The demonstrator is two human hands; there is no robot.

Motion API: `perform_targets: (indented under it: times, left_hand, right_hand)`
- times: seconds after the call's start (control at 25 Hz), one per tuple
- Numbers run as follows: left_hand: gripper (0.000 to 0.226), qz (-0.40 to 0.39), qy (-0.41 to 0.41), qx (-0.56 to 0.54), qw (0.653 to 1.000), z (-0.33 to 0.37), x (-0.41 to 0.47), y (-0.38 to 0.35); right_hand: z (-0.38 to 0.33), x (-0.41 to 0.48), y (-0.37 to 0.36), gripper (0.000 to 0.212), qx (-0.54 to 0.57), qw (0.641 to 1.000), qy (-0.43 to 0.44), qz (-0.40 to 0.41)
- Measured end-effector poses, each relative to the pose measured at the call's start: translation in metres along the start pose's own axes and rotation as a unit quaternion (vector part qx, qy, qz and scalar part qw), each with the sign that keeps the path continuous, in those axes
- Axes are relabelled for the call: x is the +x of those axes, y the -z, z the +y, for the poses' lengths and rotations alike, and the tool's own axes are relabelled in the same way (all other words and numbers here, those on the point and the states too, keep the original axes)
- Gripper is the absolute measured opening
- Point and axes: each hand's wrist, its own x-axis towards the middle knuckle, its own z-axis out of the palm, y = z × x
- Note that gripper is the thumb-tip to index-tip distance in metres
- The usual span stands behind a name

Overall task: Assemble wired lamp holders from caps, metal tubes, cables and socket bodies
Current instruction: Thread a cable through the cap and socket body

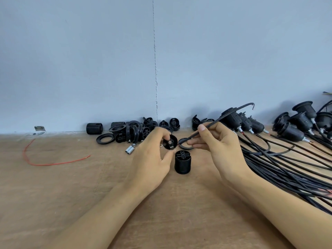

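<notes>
The work is in the middle of one more unit, and several units are already finished. At the right, near the wall, a group of finished lamp holders lies on the wooden table, each with its cable coming out of the narrow end. Their cables join a thick bundle of black cables that runs toward the right edge.

The left hand grips a black cap with its fingertips, and a small metal tube seems to sit already in the middle of it. The right hand pinches one black cable between thumb and fingers and points its stripped end at the cap; the tip is just beside the cap, and I judge it is not yet through. So the step in hand is the threading of the cable.

A black socket body stands upright on the table between the two hands and is not yet joined to anything.

Much is left: a pile of loose black parts lies along the wall, and some spare metal tubes lie in front of it. A loose red wire lies far at the left.
</notes>
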Motion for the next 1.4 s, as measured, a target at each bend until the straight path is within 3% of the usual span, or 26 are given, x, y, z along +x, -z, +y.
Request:
perform_targets:
  times: [0.12, 0.44, 0.88, 1.12, 1.4]
  left_hand:
    - [0.053, 0.004, 0.044, -0.017, 0.999, 0.001, -0.001, 0.0]
    - [0.043, 0.007, 0.027, -0.017, 0.999, 0.01, -0.005, -0.001]
    - [0.047, 0.033, 0.001, 0.001, 0.999, 0.009, -0.008, -0.003]
    - [0.042, 0.026, -0.012, -0.021, 0.999, 0.009, -0.01, -0.003]
    - [0.036, 0.032, -0.042, -0.044, 0.998, 0.018, -0.011, -0.004]
  right_hand:
    - [-0.006, 0.0, -0.002, 0.015, 0.012, 1.0, 0.017, 0.01]
    - [-0.005, -0.006, -0.007, 0.013, 0.01, 1.0, 0.018, -0.017]
    - [-0.005, -0.008, -0.008, 0.014, -0.022, 0.999, 0.035, -0.02]
    - [-0.005, -0.013, -0.009, 0.019, -0.16, 0.984, 0.077, -0.024]
    - [-0.009, -0.013, -0.008, 0.024, -0.172, 0.982, 0.073, -0.02]
